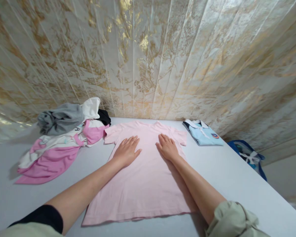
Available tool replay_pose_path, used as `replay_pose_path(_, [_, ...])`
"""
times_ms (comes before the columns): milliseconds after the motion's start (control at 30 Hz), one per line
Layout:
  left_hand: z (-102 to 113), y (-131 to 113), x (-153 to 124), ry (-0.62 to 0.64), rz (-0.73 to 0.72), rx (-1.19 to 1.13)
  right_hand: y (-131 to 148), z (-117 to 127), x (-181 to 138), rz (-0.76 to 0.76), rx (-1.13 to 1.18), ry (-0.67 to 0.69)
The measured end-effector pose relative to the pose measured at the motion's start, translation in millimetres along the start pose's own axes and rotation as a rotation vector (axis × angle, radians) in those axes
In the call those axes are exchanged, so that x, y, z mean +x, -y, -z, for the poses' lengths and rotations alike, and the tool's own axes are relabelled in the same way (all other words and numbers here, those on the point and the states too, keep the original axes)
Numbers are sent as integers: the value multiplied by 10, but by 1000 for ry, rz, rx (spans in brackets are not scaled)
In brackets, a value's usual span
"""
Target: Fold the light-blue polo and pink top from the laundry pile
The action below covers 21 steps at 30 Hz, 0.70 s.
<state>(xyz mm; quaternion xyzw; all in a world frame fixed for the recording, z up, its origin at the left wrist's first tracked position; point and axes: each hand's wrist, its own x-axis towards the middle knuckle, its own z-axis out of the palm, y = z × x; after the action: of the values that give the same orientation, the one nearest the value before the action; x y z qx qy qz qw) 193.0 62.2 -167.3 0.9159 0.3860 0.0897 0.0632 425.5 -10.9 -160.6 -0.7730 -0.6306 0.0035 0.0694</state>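
A pale pink T-shirt [143,177] lies spread flat on the white table, its collar at the far side and its hem towards me. My left hand [127,151] rests palm down on the shirt's upper left part, fingers stretched out and thumb pointing right. On the upper right part lies my right hand [168,147], also flat with fingers extended. Neither hand grips the cloth. Both short sleeves are laid out to the sides, and my right forearm covers part of the shirt's right edge.
Rumpled clothes, including a pink and white garment [56,158], a grey one [61,118] and a black one [104,117], lie at the left. A folded light blue shirt [203,133] sits back right. Beyond the table's right edge is a blue-trimmed bag [249,156]. A patterned curtain [143,65] hangs behind.
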Motion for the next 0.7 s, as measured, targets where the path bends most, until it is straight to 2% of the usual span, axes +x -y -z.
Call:
replay_pose_path(67, [-35, 1, -19, -5, -7, 2, -109, 19, 99, -103, -30, -29])
replay_pose_path(133, [-53, -4, -28, -16, -18, 5, -61, 23, 141, -116, -41, -55])
replay_pose_path(267, [-68, 1, -22, -43, -36, 17, 315, -39, 203, 189, 27, -18])
replay_pose_path(333, [-64, 1, -30, -44, -35, 21, 432, -72, 312, 249, 61, 1])
replay_pose_path(400, [-51, -4, -51, -32, -31, 19, 415, -84, 474, 159, 65, 3])
replay_pose_path(533, [1, -19, -40, 21, -8, 1, 171, -68, 751, -56, 38, 25])
replay_pose_path(600, [36, -24, 66, 50, 19, -13, 92, -72, 801, -83, 28, 19])
replay_pose_path(700, [87, -9, 387, 45, 48, -21, 80, -98, 799, -80, 23, 1])
